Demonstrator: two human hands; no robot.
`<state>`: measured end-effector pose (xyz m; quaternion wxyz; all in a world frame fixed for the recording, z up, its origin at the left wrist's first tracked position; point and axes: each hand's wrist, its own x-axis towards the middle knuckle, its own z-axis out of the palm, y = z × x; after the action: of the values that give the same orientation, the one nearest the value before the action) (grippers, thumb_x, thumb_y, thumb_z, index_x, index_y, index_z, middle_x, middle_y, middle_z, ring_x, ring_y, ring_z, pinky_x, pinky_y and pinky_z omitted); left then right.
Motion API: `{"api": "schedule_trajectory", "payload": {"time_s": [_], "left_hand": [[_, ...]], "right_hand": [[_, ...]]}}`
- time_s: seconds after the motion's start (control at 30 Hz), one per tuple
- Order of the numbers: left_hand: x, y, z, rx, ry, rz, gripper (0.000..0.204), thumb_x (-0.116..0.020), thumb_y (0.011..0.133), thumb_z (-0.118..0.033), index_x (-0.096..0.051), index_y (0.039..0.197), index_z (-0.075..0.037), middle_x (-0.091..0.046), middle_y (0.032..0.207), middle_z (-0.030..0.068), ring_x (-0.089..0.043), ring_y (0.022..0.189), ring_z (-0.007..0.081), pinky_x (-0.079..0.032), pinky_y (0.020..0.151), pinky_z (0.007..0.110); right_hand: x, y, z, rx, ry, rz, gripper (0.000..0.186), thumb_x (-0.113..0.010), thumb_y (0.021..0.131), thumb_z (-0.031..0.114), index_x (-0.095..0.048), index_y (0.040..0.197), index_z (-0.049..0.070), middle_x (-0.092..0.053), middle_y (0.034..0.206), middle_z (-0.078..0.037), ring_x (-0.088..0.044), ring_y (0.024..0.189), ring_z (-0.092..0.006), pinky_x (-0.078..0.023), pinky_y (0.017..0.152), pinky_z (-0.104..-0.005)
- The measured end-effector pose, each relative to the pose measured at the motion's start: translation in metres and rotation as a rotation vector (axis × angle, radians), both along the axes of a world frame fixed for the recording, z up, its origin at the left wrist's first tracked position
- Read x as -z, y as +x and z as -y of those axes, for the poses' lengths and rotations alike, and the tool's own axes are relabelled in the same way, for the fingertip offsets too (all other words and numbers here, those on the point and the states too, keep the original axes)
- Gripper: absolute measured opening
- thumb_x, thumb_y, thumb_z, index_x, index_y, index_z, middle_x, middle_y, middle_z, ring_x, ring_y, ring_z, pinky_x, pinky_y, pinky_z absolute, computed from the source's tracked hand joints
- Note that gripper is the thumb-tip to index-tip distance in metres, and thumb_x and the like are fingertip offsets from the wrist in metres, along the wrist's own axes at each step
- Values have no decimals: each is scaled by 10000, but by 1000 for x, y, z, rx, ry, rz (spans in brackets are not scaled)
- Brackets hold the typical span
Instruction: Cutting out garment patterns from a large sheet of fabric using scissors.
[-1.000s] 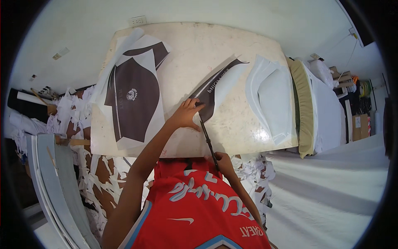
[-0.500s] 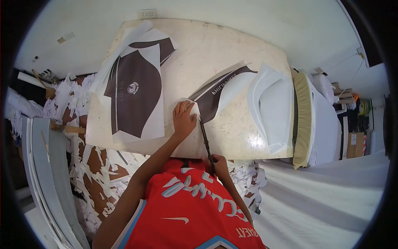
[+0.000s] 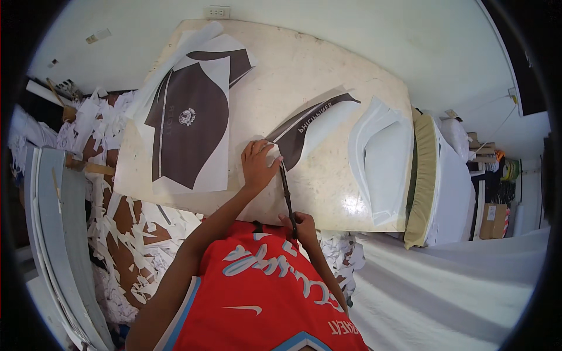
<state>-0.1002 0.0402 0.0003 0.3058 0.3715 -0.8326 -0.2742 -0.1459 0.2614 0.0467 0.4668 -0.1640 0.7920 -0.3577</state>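
Observation:
My left hand (image 3: 256,167) is on the table, fingers curled over and thumb bent, gripping the white near edge of a dark and white printed piece (image 3: 293,143) of paper or cloth. The piece is curved and narrows toward its far right end, with lettering along it. My right hand (image 3: 302,226), close to the table's near edge, is closed round the handles of long dark scissors (image 3: 287,196). Their blades point away from me and reach the piece's near end beside my left thumb. My left hand partly hides that end.
Larger dark printed sheets (image 3: 196,128) overlap on the table's left side. Curved white pieces (image 3: 383,161) are stacked at the right. Beyond them stands a tall white stack (image 3: 451,181) with a khaki cloth edge. White scraps (image 3: 126,257) litter the floor at left. The table (image 3: 328,58) meets the wall.
The view has shifted slightly. The scissors' tips are a little farther up along the piece, closer to my left thumb. My left hand keeps its grip on the piece.

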Motion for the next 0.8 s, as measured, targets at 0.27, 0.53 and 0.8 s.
{"api": "schedule_trajectory", "payload": {"time_s": [0.27,0.53,0.8], "left_hand": [[-1,-6,2,-25,-47,24,424,-766,747,-189,-675,1159,-141,-557,1255,8,-431,1267,253,-296,1067,437],[1,-6,4,-39,-8,21,460,-749,697,-145,-673,1150,-148,-565,1284,3,-434,1276,255,-291,1073,439],[-2,-9,11,-15,-65,-5,415,-746,686,-159,-695,1096,-117,-593,1248,31,-449,1268,272,-325,1066,439]], "right_hand": [[-2,-20,14,8,11,58,464,-757,847,423,-561,643,54,-493,547,24,-455,470,-75,-345,446,-261],[6,-33,13,-115,18,-49,448,-766,841,416,-569,641,67,-499,556,28,-456,493,-66,-351,465,-253],[-4,-48,16,-86,-35,132,400,-729,872,406,-589,688,80,-500,547,24,-467,467,-71,-346,447,-241]]}}
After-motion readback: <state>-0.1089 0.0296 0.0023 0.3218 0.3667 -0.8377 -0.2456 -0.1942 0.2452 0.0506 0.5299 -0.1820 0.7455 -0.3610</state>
